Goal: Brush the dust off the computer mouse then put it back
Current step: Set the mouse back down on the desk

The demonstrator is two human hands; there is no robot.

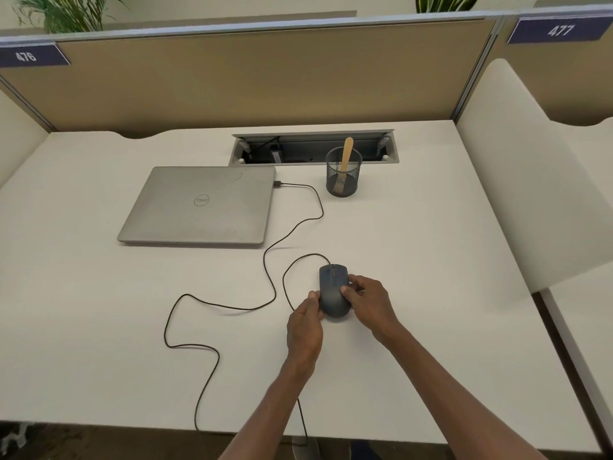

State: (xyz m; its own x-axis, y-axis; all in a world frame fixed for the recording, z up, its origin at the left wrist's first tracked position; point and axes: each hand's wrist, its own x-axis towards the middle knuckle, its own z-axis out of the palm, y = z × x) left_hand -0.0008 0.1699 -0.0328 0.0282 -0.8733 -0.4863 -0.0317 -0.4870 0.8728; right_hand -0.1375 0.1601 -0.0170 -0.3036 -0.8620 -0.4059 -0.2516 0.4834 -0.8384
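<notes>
A dark grey wired computer mouse (333,288) lies on the white desk (414,260), right of centre. My left hand (305,322) grips its left rear side with the fingertips. My right hand (368,298) holds its right side, thumb resting on top. The mouse's black cable (265,260) loops across the desk to a closed silver laptop. A brush with a wooden handle (345,157) stands upright in a black mesh cup (343,175) behind the mouse.
The closed silver laptop (202,204) lies at the left back. An open cable tray (313,147) is set into the desk behind the cup. A tan partition (265,78) closes the back, and a white side panel (530,177) rises on the right.
</notes>
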